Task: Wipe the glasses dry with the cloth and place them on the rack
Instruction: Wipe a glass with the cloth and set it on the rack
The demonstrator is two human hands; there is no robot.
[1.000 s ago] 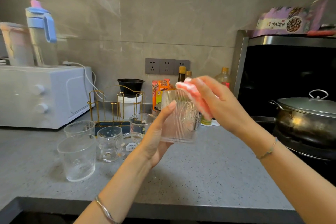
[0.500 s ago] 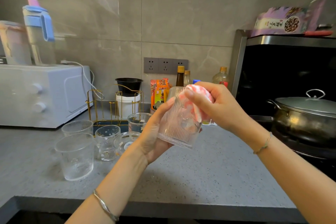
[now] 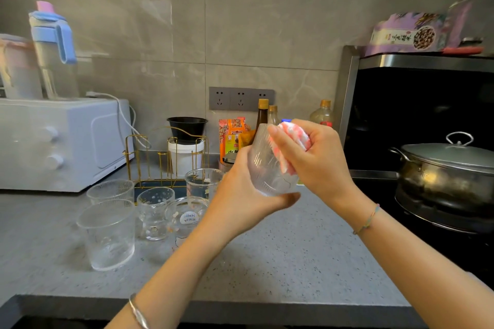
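One ribbed glass (image 3: 267, 168) is held up above the grey counter (image 3: 294, 262), tilted a little, its base cupped in the left hand (image 3: 242, 195), whose fingers and thumb curl round the lower part. The right hand (image 3: 318, 163) is closed on one bunched pink-and-white cloth (image 3: 296, 136) and presses it against the upper side of that glass near the rim; whether any of the cloth reaches inside I cannot tell. Five more glasses stand upright on the counter to the left: a big glass (image 3: 107, 235) nearest the front edge, a second ribbed one (image 3: 111, 191) behind it, a spotted glass (image 3: 155, 211), a low glass with a round sticker (image 3: 187, 218) just beside that, and a fifth glass (image 3: 204, 184) further back. Just behind them sits the one gold wire rack (image 3: 165, 157) on its dark tray. Further left is a white oven (image 3: 61, 141) with two jugs on top, a blue-lidded jug (image 3: 53, 53) and a pale jug (image 3: 16, 69). Three bottles (image 3: 262, 115) stand by the wall under a strip of three sockets (image 3: 240, 99), and one lidded pot (image 3: 449, 168) sits on the stove to the right. Each wrist carries one bracelet (image 3: 367, 219)
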